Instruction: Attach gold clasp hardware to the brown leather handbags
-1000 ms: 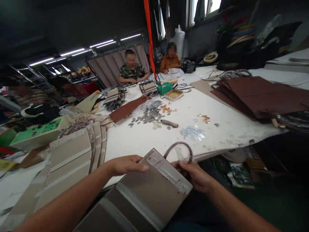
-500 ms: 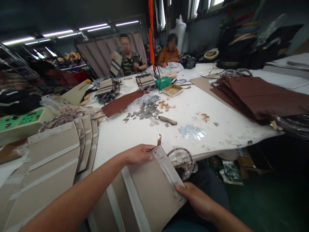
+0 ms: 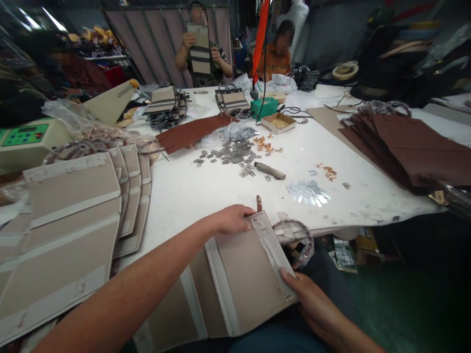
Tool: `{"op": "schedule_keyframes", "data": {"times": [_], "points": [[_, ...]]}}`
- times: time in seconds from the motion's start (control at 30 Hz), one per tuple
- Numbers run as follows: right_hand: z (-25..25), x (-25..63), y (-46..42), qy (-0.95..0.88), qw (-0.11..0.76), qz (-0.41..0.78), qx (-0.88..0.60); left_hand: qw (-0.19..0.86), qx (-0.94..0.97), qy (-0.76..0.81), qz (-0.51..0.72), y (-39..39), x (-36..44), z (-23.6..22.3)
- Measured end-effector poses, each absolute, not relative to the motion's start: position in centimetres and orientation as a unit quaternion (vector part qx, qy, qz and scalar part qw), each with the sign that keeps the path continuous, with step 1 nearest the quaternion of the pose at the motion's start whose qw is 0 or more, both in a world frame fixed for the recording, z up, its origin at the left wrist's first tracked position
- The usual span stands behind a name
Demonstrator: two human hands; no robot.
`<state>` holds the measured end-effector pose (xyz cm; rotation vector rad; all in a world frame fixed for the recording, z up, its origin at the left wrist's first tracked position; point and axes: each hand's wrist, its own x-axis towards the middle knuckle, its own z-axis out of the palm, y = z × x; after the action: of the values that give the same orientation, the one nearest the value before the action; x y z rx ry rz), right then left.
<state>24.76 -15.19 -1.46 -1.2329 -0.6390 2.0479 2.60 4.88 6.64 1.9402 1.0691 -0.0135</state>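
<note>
A beige bag panel [image 3: 239,274] with a pale stripe lies across my lap at the table's front edge. My left hand [image 3: 231,219] pinches its upper corner, where a small brown strap tab [image 3: 258,202] sticks up. My right hand [image 3: 312,306] grips the panel's lower right corner from underneath, thumb on top. A brown patterned handle loop [image 3: 300,238] hangs off the panel's top edge between my hands.
A stack of similar beige panels [image 3: 73,215] lies left. Metal clips [image 3: 228,157], gold fittings [image 3: 265,144], a small tool [image 3: 270,170] and brown leather sheets [image 3: 415,147] sit on the white table [image 3: 206,196]. Other people sit at the far side; one holds up a panel.
The panel has turned and dropped lower toward my lap. My right hand slid from the handle end down to the lower corner. The person across lifted a panel upright.
</note>
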Motion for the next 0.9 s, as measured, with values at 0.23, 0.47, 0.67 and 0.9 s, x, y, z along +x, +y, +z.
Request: {"op": "schedule_keyframes", "data": {"times": [0.23, 0.47, 0.67, 0.9], "points": [[2.3, 29.9, -11.5, -0.623, 0.134, 0.416, -0.649, 0.347, 0.776, 0.525, 0.043, 3.5, 2.9, 5.5], [4.0, 27.4, -2.5, -0.841, 0.247, 0.152, -0.456, 0.241, 0.765, 0.584, 0.124, 0.1, 2.9, 5.1], [0.4, 26.5, -0.3, -0.855, 0.244, 0.151, -0.432, 0.039, 0.773, 0.612, 0.162, -4.8, 4.5, 3.3], [1.5, 27.2, -0.1, -0.876, 0.205, 0.132, -0.415, 0.054, 0.808, 0.579, 0.091, -1.7, 4.0, 3.9]]}}
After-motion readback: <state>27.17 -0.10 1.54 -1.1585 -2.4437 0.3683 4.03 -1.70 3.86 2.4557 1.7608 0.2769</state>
